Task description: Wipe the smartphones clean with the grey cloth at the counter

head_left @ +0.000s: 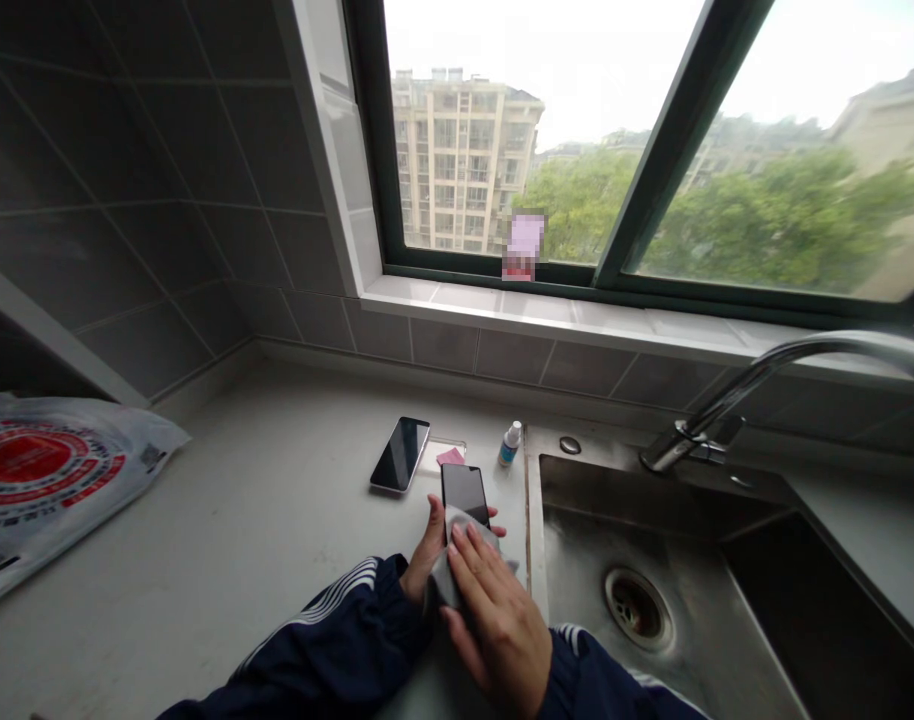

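A dark smartphone (pixel 464 488) rests in my left hand (pixel 425 552), whose thumb lies along one side while fingertips show at the other. My right hand (pixel 494 605) presses a grey cloth (pixel 443 583) flat against the lower part of the screen. The cloth covers that end of the phone and hides part of my left palm. Just beyond, a second smartphone (pixel 401 455) lies face up on the counter. Beside it are a clear case (pixel 448 446) and a small pink piece (pixel 450 457). A little spray bottle (pixel 510 444) with a white cap stands upright near the sink edge.
To the right is a steel sink (pixel 588 480) with a drain (pixel 638 608) and a curved chrome faucet (pixel 757 385). A plastic bag (pixel 74 470) with red print lies on the counter (pixel 224 500) at far left. A tiled window sill (pixel 487 303) runs behind.
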Motion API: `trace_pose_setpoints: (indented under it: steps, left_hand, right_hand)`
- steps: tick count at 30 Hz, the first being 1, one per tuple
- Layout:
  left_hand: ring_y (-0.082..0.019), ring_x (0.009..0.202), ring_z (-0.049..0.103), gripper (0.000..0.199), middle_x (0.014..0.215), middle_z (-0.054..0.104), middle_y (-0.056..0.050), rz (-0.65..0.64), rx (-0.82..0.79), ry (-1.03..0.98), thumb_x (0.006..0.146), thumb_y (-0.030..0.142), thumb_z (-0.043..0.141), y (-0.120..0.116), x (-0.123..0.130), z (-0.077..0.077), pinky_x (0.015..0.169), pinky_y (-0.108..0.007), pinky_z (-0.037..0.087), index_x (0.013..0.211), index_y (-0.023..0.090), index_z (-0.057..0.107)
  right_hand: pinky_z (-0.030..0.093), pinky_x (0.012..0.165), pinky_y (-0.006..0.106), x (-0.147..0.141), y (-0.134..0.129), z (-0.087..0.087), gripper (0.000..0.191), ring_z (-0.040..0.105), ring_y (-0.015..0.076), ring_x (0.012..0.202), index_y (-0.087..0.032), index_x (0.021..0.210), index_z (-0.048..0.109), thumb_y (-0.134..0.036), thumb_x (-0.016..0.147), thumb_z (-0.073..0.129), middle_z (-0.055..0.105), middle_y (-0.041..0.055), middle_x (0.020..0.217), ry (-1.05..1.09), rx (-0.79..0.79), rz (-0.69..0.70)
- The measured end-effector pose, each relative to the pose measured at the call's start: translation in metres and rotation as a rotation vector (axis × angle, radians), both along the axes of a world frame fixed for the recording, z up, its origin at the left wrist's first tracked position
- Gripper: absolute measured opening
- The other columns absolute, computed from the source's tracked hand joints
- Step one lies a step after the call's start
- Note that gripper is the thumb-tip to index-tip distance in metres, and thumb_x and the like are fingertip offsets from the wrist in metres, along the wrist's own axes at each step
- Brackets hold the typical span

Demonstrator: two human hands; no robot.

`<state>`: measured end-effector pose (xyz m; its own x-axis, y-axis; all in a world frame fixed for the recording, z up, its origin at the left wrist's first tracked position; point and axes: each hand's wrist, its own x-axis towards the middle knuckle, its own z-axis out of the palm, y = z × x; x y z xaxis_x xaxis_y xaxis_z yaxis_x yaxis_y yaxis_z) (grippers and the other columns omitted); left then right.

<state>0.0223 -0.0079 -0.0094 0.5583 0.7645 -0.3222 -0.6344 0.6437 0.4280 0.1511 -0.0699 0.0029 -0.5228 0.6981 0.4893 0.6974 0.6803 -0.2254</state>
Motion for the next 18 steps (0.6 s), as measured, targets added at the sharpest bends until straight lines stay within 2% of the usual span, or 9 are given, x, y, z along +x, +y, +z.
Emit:
trace_pose_setpoints:
  steps: [3,8,11,13,16,18]
  left_hand:
    - [-0.025,0.083,0.068,0.085,0.093,0.071,-0.015,0.041,-0.007,0.025,0.074,0.083,0.036,0.001,0.001,0.005,0.09,-0.042,0.047,0.111,0.011,0.064]
    - [-0.023,0.082,0.067,0.081,0.092,0.07,-0.016,0.167,0.029,0.053,0.083,0.076,0.031,-0.001,0.002,0.016,0.081,-0.038,0.05,0.116,0.009,0.061]
    - [-0.022,0.08,0.067,0.071,0.092,0.07,-0.014,0.173,0.01,0.031,0.086,0.071,0.036,-0.001,0.004,0.018,0.081,-0.037,0.051,0.117,0.011,0.06]
    - [-0.02,0.085,0.066,0.058,0.099,0.069,-0.01,0.233,0.042,0.042,0.088,0.062,0.043,-0.001,0.005,0.019,0.084,-0.036,0.05,0.124,0.018,0.056]
    - [-0.019,0.096,0.065,0.049,0.118,0.065,-0.006,0.328,0.138,0.161,0.09,0.047,0.054,0.0,0.003,0.019,0.08,-0.032,0.051,0.135,0.033,0.045]
    - [-0.02,0.101,0.064,0.051,0.125,0.062,-0.006,0.312,0.173,0.233,0.089,0.043,0.057,0.002,0.002,0.019,0.075,-0.029,0.051,0.137,0.034,0.042]
  right_hand:
    - [0.047,0.105,0.047,0.001,0.002,0.0,0.058,0.035,0.0312,0.14,-0.004,0.142,0.043,-0.014,0.085,0.051,0.04,0.0181,0.149,0.016,-0.001,-0.007]
    - [0.051,0.103,0.04,0.002,0.005,-0.001,0.056,0.044,0.0295,0.136,-0.004,0.138,0.049,-0.009,0.082,0.049,0.046,0.0194,0.145,0.043,0.016,-0.064]
    - [0.052,0.101,0.039,0.004,0.005,0.001,0.059,0.047,0.0282,0.133,-0.005,0.14,0.047,-0.004,0.081,0.044,0.049,0.0181,0.142,0.072,0.022,-0.08]
    - [0.053,0.099,0.038,0.008,0.006,0.005,0.06,0.051,0.0273,0.13,-0.006,0.142,0.045,-0.003,0.083,0.042,0.052,0.0175,0.14,0.126,0.002,-0.063]
    - [0.056,0.094,0.035,0.019,0.013,0.016,0.053,0.064,0.0259,0.115,-0.009,0.141,0.048,-0.009,0.089,0.043,0.06,0.0167,0.132,0.327,-0.114,-0.056]
    - [0.061,0.08,0.033,0.028,0.021,0.024,0.044,0.074,0.0237,0.091,-0.013,0.135,0.056,-0.02,0.092,0.05,0.071,0.0141,0.114,0.541,-0.315,-0.125]
